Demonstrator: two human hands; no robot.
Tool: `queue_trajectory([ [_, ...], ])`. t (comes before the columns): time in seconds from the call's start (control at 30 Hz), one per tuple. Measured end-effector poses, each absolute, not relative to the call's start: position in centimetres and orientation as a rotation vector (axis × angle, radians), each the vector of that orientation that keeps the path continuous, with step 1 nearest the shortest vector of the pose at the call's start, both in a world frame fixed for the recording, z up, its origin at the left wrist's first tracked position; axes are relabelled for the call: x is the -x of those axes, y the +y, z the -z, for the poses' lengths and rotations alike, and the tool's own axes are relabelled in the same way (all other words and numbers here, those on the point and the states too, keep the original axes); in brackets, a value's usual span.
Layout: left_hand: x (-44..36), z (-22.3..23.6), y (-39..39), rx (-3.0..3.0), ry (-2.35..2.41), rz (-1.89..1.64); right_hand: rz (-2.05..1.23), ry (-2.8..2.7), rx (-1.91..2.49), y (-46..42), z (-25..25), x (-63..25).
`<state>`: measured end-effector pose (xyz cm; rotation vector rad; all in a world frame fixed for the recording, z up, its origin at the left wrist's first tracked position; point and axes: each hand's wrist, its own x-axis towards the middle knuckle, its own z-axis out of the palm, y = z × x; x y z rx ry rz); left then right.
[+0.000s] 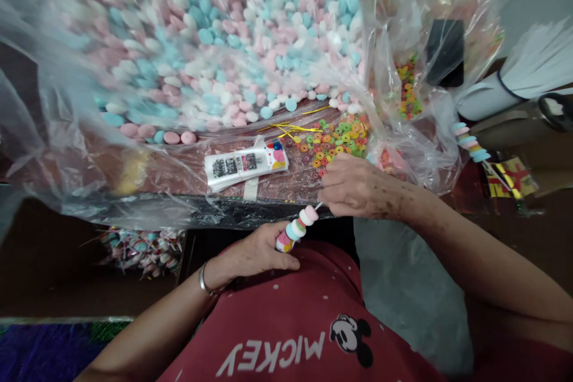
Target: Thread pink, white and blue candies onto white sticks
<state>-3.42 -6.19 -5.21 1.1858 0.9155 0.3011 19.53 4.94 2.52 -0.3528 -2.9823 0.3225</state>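
Observation:
My left hand [262,249], with a metal bracelet at its wrist, grips a candy skewer [298,228] close to my shirt. Pink, white and light blue round candies are threaded on it, along with a small ring; a colourful printed wrapper covers its lower end. A short bit of white stick shows above the top pink candy. Right at that tip is my right hand [360,186], its fingers pinched together; what they hold is hidden. Just beyond it lies a pile of small ring candies [338,138] in green, orange, yellow and red.
A big clear bag of pastel candies [215,42] covers the back of the table. Nearer are printed wrappers [246,164] and gold twist ties [290,130]. At right are a phone [445,51], white sticks [544,59] and another candy skewer [471,142]. An open box [89,286] holds candy skewers.

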Motion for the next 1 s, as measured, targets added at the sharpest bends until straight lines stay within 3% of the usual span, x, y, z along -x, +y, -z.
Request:
queue_trajectory([
  [0.47, 4.2, 4.7, -5.1, -1.271, 0.898, -0.143, -0.056, -3.002, 0.309, 4.3, -4.3, -19.1],
  [0.67, 4.0, 4.7, -5.1, -1.078, 0.948, -0.362, 0.022, -2.905, 0.391, 3.3, -3.4, -19.3],
  [1.0, 2.9, 5.4, -5.6, -1.615, 1.290, -0.398, -0.389, -2.769, 0.896, 1.5, -2.7, -19.3],
])
